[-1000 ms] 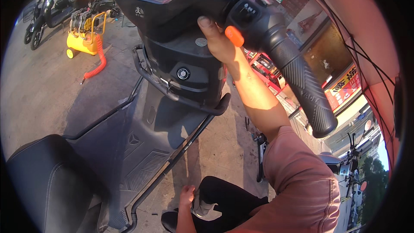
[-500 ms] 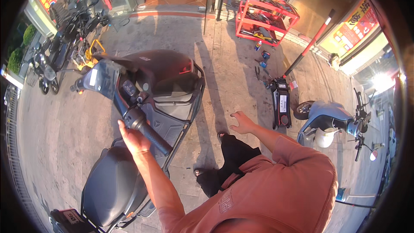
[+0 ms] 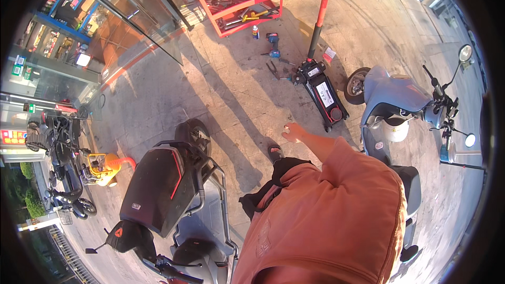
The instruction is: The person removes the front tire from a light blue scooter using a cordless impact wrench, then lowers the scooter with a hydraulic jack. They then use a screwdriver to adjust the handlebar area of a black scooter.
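Observation:
My right hand (image 3: 292, 133) hangs over the pavement beside my dark trousers, fingers loosely bent and apart, with nothing clearly visible in them. My left hand is out of view, hidden past my body in the pink shirt. The black scooter (image 3: 152, 189) stands at my left, its handlebar at the lower edge and its front wheel (image 3: 195, 135) above. Right of my hand lie a black-and-red floor jack (image 3: 321, 94) with a long upright handle and, farther right, a blue-grey scooter (image 3: 392, 94) with a white helmet-like object (image 3: 394, 131).
A red tool cart (image 3: 239, 2) stands ahead near glass doors (image 3: 131, 31); a blue power tool (image 3: 272, 42), pliers and a spray can lie or stand below it. At left are parked two-wheelers (image 3: 63, 152) and a yellow compressor (image 3: 102, 171) with a red coiled hose.
My left hand has left the black scooter's handlebar and gone out of view. My view has swung, so the cart and doorway sit farther left and the black scooter lower.

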A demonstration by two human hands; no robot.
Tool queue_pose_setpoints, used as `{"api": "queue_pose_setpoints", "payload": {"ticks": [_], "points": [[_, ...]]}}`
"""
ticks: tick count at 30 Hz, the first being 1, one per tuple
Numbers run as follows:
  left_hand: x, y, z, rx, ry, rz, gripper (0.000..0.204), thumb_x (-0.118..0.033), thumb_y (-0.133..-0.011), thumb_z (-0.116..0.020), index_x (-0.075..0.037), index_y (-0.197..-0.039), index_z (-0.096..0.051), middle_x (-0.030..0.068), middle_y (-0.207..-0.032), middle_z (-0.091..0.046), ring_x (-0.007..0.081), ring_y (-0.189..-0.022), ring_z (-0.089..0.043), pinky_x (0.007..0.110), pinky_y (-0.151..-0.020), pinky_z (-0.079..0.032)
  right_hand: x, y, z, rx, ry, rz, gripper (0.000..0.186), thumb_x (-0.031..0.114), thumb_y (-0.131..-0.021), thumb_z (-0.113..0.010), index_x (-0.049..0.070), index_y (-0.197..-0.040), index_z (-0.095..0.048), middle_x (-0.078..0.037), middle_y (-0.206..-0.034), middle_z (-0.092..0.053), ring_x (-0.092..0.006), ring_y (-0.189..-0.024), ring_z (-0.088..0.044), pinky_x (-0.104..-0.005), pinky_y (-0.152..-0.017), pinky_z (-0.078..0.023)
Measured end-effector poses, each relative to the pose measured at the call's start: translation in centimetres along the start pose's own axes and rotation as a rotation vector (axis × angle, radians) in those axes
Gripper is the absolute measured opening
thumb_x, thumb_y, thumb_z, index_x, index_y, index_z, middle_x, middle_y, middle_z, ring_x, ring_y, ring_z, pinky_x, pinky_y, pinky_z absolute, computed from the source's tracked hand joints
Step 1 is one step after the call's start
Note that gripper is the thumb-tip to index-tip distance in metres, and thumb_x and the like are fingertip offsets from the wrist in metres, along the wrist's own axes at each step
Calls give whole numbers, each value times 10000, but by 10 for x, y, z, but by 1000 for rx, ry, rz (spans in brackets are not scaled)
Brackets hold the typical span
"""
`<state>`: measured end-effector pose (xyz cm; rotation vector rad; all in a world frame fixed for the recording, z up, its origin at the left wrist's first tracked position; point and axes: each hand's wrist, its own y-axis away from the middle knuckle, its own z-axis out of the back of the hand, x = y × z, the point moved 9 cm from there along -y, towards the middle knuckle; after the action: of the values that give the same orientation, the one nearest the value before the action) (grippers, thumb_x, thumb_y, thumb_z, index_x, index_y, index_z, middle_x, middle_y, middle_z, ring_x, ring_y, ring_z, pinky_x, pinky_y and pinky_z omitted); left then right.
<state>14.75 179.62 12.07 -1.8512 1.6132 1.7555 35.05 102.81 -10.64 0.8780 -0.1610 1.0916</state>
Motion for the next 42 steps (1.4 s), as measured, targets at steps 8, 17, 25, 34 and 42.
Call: {"api": "queue_pose_setpoints", "payload": {"ticks": [8,17,25,34,42], "points": [[248,-35,-136,-353,-473,591,432,-349,-834,-598,-72,-1161,-544,89,-924,-614,245,-724,-600,367,-629,-473,35,-179,76,-8,-247,-96,498,384,-784,-613,24,-1127,-582,-193,-999,-655,-341,-945,-627,-407,-814,-489],[264,-244,-412,-207,-565,520,280,-176,-859,-575,-70,-1115,-534,70,-779,-588,218,-603,-562,308,-504,-432,45,-299,180,-23,-169,-128,404,368,-795,-600,49,-1039,-644,-159,-918,-678,-286,-881,-644,-386,-767,-500],[60,-390,-763,125,-511,-118,459,-328,-900,-572,-77,-1273,-478,75,-1111,-606,203,-939,-581,317,-765,-446,87,-473,416,-514,-516,-124,350,297,-801,-610,75,-1071,-636,-132,-956,-687,-274,-919,-658,-367,-797,-513],[278,-261,-698,-228,-811,796,388,-241,-845,-597,-60,-1179,-521,82,-943,-630,240,-803,-614,372,-646,-488,229,-741,628,-676,-300,216,297,232,-816,-619,64,-1062,-624,-122,-975,-668,-308,-909,-640,-383,-802,-509],[316,-184,-680,-507,-711,993,410,-272,-868,-571,-61,-1213,-500,91,-979,-620,244,-811,-617,375,-656,-494,129,-811,728,-600,245,-433,507,307,-823,-613,187,-1295,-472,-107,-1341,-444,-335,-1252,-393,-473,-1006,-347]]}}
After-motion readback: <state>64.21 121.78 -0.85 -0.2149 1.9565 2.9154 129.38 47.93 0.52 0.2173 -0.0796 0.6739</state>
